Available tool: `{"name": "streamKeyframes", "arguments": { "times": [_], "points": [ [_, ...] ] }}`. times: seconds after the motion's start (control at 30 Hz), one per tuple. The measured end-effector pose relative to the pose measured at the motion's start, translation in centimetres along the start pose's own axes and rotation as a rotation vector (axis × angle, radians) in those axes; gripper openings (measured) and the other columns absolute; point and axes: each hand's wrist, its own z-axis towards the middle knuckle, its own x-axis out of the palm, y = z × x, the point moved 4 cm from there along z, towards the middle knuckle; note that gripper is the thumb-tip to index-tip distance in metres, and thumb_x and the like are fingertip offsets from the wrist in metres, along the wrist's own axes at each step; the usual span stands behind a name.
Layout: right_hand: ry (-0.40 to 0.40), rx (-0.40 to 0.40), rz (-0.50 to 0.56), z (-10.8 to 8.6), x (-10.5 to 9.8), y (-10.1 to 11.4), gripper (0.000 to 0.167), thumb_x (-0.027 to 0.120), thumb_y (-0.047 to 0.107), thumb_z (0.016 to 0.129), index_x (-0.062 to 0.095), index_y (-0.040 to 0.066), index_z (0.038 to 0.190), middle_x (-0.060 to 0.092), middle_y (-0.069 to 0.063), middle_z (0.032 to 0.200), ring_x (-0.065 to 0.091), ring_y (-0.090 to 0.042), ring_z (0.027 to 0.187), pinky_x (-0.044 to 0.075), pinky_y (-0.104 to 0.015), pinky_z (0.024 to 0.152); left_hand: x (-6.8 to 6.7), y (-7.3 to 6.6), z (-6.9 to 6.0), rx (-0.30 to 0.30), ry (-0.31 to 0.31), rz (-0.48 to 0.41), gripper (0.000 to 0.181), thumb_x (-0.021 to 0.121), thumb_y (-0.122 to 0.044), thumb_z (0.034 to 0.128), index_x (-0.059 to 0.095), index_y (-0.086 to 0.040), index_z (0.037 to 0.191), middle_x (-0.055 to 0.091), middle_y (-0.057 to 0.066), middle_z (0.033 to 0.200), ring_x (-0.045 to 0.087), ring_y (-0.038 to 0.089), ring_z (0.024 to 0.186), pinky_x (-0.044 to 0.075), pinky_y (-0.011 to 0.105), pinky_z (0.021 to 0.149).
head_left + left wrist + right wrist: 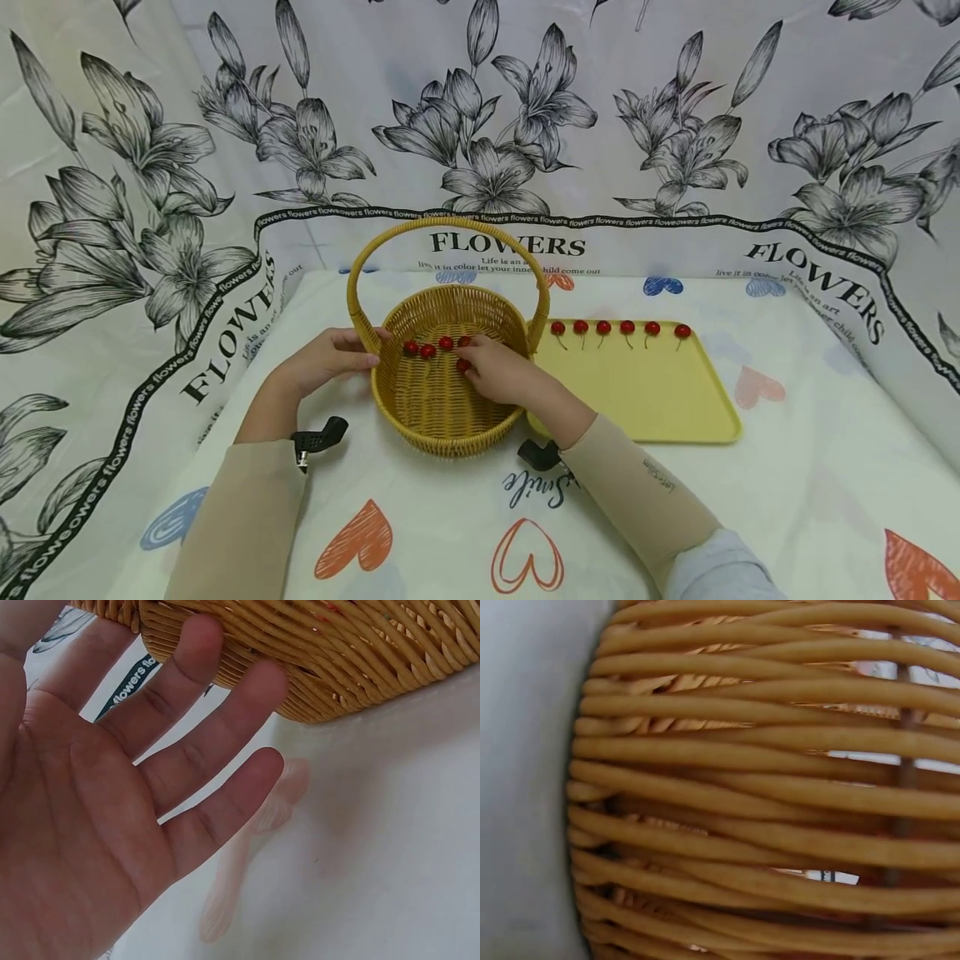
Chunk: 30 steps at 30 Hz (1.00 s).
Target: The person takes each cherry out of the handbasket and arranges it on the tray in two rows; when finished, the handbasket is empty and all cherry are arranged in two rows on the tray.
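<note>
A round woven wicker basket (pixel 450 437) with a tall arched handle stands on the table. My left hand (pixel 330 360) is at its left rim beside the handle's foot; in the left wrist view its fingers (pixel 199 761) are fairly straight, near or against the woven side. Inside the basket, my right hand (pixel 498 371) pinches a red cherry (pixel 462 365) at its fingertips. Another cherry (pixel 464 341) is just beyond those fingers, and more cherries (pixel 427 352) lie to the left in the basket. The right wrist view shows only close-up basket weave (pixel 765 780); the right hand is hidden there.
A yellow rectangular tray (pixel 637 400) lies right of the basket, with several stemmed cherries (pixel 627 327) in a row along its far edge. The white tablecloth (pixel 435 533) has printed hearts. A flower-printed cloth (pixel 682 167) hangs behind. Black wrist devices (pixel 321 435) sit by both forearms.
</note>
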Motion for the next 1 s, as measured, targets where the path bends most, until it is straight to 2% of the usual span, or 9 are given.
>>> {"name": "streamKeyframes", "arguments": {
  "times": [0.07,0.17,0.27,0.37,0.5,0.7,0.87,1.0],
  "points": [
    [0.015,0.002,-0.065,0.3,0.1,0.2,0.037,0.054,0.010,0.107,0.058,-0.001,0.142,0.057,-0.019,0.134,0.057,-0.028,0.122,0.049,-0.040,0.100,-0.2,-0.1,0.1,0.007,-0.004,0.003,0.049,0.075,-0.015,0.0944,0.061,0.002,0.138,0.067,0.013,0.132,0.059,0.017,0.118,0.049,0.027,0.096],
    [0.004,-0.008,-0.167,0.6,-0.1,0.3,0.024,0.056,0.005,0.105,0.071,0.000,0.123,0.064,-0.017,0.118,0.062,-0.027,0.108,0.052,-0.039,0.093,-0.2,-0.2,0.6,0.007,-0.006,-0.004,0.049,0.076,-0.015,0.0939,0.061,0.001,0.138,0.066,0.013,0.133,0.060,0.017,0.118,0.050,0.028,0.096],
    [-0.021,0.006,-0.254,0.6,-0.3,0.3,0.018,0.059,0.000,0.102,0.076,0.004,0.103,0.067,-0.012,0.103,0.064,-0.026,0.097,0.054,-0.038,0.086,-0.1,-0.2,1.0,0.005,-0.006,0.000,0.049,0.075,-0.016,0.0943,0.061,0.000,0.138,0.066,0.012,0.134,0.059,0.018,0.119,0.050,0.028,0.097],
    [-0.050,0.005,-0.274,0.3,-0.2,0.4,0.016,0.062,0.000,0.100,0.077,0.006,0.098,0.068,-0.009,0.097,0.065,-0.024,0.093,0.054,-0.037,0.084,-0.1,0.0,0.9,-0.005,-0.015,0.023,0.048,0.075,-0.018,0.0946,0.062,-0.001,0.138,0.066,0.011,0.134,0.058,0.017,0.119,0.049,0.028,0.096],
    [-0.094,-0.070,-0.213,-0.5,-0.3,0.9,0.011,0.066,0.007,0.099,0.077,0.006,0.100,0.067,-0.006,0.094,0.063,-0.020,0.090,0.053,-0.035,0.083,0.1,0.2,0.2,-0.010,-0.023,0.023,0.049,0.074,-0.017,0.0952,0.061,0.001,0.138,0.067,0.009,0.132,0.059,0.015,0.115,0.049,0.027,0.094],
    [-0.160,-0.166,-0.084,-2.6,-1.9,1.5,0.023,0.072,0.006,0.094,0.076,0.006,0.116,0.066,-0.006,0.113,0.063,-0.020,0.104,0.053,-0.034,0.090,-0.1,0.6,0.0,0.002,-0.017,-0.029,0.048,0.073,-0.012,0.0953,0.059,0.005,0.138,0.067,0.009,0.133,0.061,0.014,0.115,0.051,0.027,0.094],
    [-0.225,-0.164,0.056,-4.7,-3.4,1.4,0.030,0.070,0.005,0.091,0.074,0.008,0.121,0.066,-0.001,0.113,0.061,-0.013,0.096,0.053,-0.028,0.082,-0.3,0.5,-0.3,0.009,-0.021,-0.014,0.047,0.073,-0.012,0.0954,0.060,0.004,0.137,0.068,0.007,0.132,0.062,0.014,0.113,0.051,0.027,0.093],
    [-0.241,-0.162,0.181,-6.3,-4.8,0.6,0.032,0.069,0.002,0.088,0.074,0.009,0.119,0.067,0.002,0.111,0.059,-0.011,0.085,0.053,-0.026,0.073,-0.3,0.4,0.0,0.015,-0.013,0.017,0.045,0.073,-0.014,0.0958,0.061,0.001,0.137,0.068,0.007,0.131,0.060,0.016,0.113,0.049,0.028,0.095]
  ]
}}
